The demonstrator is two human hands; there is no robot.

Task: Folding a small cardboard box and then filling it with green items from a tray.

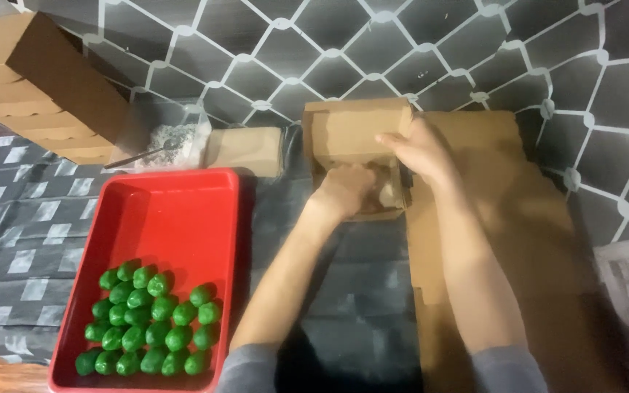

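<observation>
Meanwhile, a left hand (345, 191) presses, fingers curled together, inside an open cardboard box (354, 131), while the right hand (420, 153) clamps the box's right wall. Left of the box, a red tray (176, 211) holds green pieces (151, 320).

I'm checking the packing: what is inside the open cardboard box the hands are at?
The left hand reaches inside the cardboard box, while the right hand grips its right wall. Only brown cardboard shows; whatever lies under the left hand is covered.
</observation>
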